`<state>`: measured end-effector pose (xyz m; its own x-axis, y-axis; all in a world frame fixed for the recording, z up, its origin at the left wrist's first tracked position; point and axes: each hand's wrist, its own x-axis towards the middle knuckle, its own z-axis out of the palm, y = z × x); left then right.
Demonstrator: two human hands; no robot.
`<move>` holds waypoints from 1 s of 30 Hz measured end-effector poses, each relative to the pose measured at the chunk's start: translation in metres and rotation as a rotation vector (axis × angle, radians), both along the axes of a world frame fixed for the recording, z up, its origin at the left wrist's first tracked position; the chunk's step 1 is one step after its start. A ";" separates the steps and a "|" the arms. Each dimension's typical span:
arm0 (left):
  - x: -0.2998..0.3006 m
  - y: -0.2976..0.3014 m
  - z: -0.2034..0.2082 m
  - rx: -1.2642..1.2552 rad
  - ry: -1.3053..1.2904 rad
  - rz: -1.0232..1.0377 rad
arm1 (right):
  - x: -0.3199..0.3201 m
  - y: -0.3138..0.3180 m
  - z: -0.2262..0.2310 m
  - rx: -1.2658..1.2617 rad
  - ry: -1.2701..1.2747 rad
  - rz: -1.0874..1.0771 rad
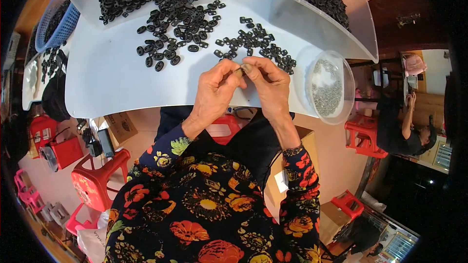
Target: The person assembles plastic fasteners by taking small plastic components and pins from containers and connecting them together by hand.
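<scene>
2 hands pinched together | left hand (pixel 214 90), right hand (pixel 270 85) | small black part (pixel 240 71)

Both forearms enter from the near edge in floral sleeves and converge toward the centre. The left hand (pixel 214 90) is raised with knuckles outward, thumb and forefinger pinched at the tip. The right hand (pixel 268 85) mirrors it, fingertips (pixel 247 68) meeting those of the left hand, wrists slightly apart.

Small black oval plastic pieces (pixel 170 44): matt. Smooth white plastic tabletop (pixel 112 78): slight sheen. Clear round plastic bowl (pixel 336 112): glossy, holds shiny grey metal bits (pixel 326 87). Red plastic stool (pixel 100 175): glossy.
</scene>
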<state>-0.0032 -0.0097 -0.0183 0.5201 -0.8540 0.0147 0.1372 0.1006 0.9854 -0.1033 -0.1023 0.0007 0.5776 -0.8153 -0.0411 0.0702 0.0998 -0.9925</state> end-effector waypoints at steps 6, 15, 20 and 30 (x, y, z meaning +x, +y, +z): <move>-0.001 0.000 -0.005 -0.009 0.080 -0.041 | -0.007 -0.010 0.002 -0.064 0.093 0.169; -0.003 -0.002 -0.006 -0.081 0.026 0.032 | 0.001 0.002 0.010 -0.104 0.133 0.038; -0.002 -0.001 -0.002 -0.028 0.083 0.018 | 0.000 -0.008 0.014 -0.039 0.104 0.102; -0.007 -0.001 -0.002 -0.074 0.112 0.030 | 0.000 0.002 0.001 -0.040 0.099 0.088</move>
